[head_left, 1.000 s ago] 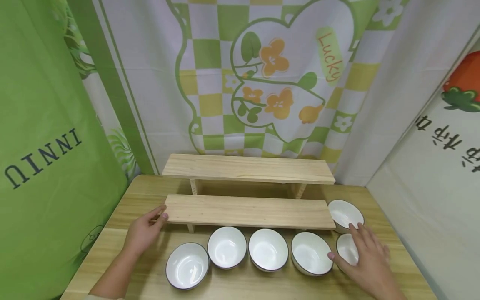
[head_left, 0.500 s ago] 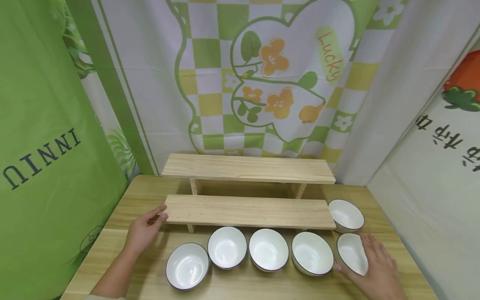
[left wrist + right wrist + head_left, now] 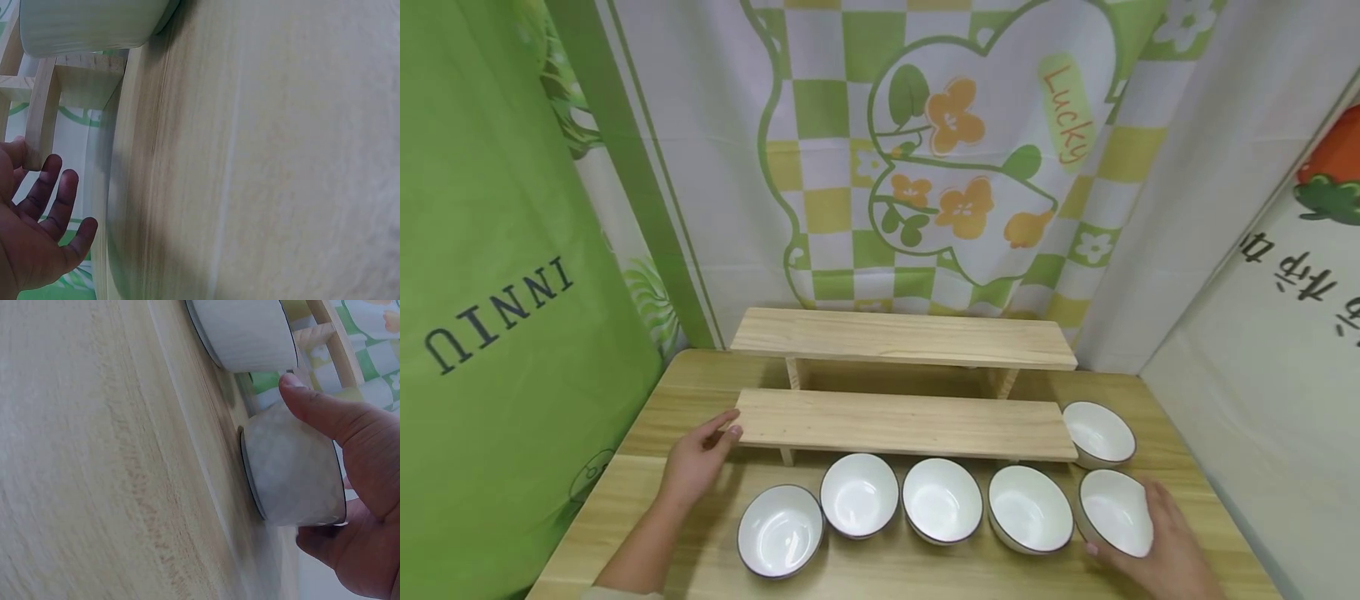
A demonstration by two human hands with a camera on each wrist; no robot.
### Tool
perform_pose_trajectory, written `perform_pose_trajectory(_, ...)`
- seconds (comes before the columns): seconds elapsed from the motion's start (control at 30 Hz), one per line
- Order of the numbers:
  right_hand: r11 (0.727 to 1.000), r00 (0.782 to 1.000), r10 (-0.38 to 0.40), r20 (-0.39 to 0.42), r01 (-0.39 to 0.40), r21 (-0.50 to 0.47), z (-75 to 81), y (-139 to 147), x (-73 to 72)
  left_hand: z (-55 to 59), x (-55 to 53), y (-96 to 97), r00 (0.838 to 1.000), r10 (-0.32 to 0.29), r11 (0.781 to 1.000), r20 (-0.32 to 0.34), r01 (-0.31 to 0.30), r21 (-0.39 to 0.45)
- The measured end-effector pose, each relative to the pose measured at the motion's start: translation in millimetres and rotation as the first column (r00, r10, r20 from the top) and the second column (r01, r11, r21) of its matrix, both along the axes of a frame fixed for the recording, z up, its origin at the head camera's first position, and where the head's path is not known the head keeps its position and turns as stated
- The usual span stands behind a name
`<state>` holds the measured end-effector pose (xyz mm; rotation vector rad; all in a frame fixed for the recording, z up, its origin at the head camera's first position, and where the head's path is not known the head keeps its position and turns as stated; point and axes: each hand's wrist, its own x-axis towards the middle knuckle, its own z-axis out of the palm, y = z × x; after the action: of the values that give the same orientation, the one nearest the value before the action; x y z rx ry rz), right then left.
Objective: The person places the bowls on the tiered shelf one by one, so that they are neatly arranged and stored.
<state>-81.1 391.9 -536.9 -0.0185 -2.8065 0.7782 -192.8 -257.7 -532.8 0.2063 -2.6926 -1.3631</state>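
Note:
My left hand (image 3: 696,458) pinches the left end of the lower board of a two-tier wooden shelf (image 3: 902,423). In the left wrist view, thumb and fingertips lie either side of the board's end (image 3: 41,125), while the other fingers spread loosely. At the right, my right hand (image 3: 1167,546) grips a white bowl (image 3: 1116,510) with a dark rim. The right wrist view has the thumb (image 3: 312,403) along one side of this bowl (image 3: 290,472) and the fingers round the opposite side, partly hidden. The bowl stands upright beside another white bowl (image 3: 1030,508).
Further white bowls stand left along the shelf's front: one (image 3: 942,500), another (image 3: 859,494), and a leftmost one (image 3: 781,531). One more bowl (image 3: 1099,433) sits by the shelf's right end. The upper board (image 3: 902,336) stands behind, before a patterned curtain (image 3: 820,167). All rests on a wooden table (image 3: 647,433).
My right hand has moved from over the front right bowl to its right side and taken hold of it. My left hand stays at the shelf's end. The head view has shifted slightly.

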Motion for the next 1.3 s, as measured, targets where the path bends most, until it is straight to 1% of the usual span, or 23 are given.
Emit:
perform_pose_trajectory(0.2,1.000,0.998,-0.021,0.064,0.020,0.008,0.9,2.9,1.2,-2.4,0.1,0.4,1.000,0.007,1.000,0.002,-0.007,0.007)
perform_pose_trajectory(0.4,0.998,0.991,-0.042,0.127,0.037,0.048,3.8,3.2,1.1,-4.1,0.9,-0.7,1.000,0.008,1.000,0.009,-0.009,0.016)
perform_pose_trajectory(0.57,0.997,0.987,-0.054,0.149,0.045,0.063,4.7,3.3,1.3,-5.0,0.8,-0.6,1.000,0.011,1.000,0.012,-0.011,0.023)
perform_pose_trajectory(0.83,0.996,0.992,-0.065,0.105,0.058,0.066,5.0,3.1,1.5,-5.6,1.2,-0.1,1.000,0.015,0.999,0.017,-0.015,0.037)
perform_pose_trajectory(1.03,0.996,0.993,-0.063,0.104,0.057,0.066,8.2,3.7,2.4,-6.4,0.6,-0.6,1.000,0.015,0.999,0.015,-0.015,0.044)
perform_pose_trajectory(1.3,0.997,0.997,-0.067,0.031,0.066,0.030,13.7,8.0,6.0,-5.3,-0.4,-1.5,1.000,0.015,0.999,0.019,-0.016,0.049)
